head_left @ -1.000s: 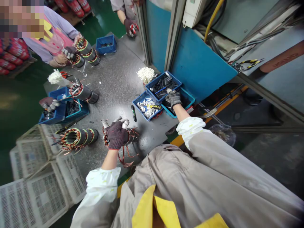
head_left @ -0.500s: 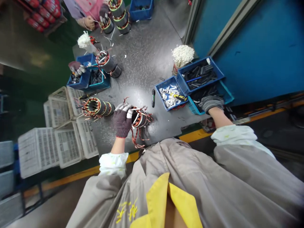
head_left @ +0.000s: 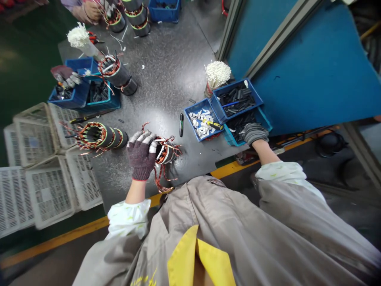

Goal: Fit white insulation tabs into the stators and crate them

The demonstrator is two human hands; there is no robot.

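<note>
My left hand (head_left: 141,153), in a dark purple glove with whitish fingertips, is closed at the left end of a motor stator (head_left: 168,153). The stator lies on its side with red-orange lead wires (head_left: 162,180) hanging toward me. A copper wire end (head_left: 145,126) sticks out beyond the fingers; their exact hold is partly hidden. My right hand (head_left: 255,134), in a grey glove, reaches into a teal bin (head_left: 266,119) of black sleeving pieces. Its fingertips are hidden among them. Left of my left hand lies another wound stator (head_left: 99,136).
A blue bin of white scraps (head_left: 202,123) holds a yellow-handled tool; a bin of black tubes (head_left: 236,99) adjoins it. Nearby are a black marker (head_left: 181,125) and a bundle of white sticks (head_left: 218,74). White crates (head_left: 50,190) stand left. A co-worker's hand (head_left: 93,12) is at the far side.
The whole view has shifted, so the table things appear farther left. My left hand stays at the stator, and my right hand stays in the teal bin, a little deeper among the pieces.
</note>
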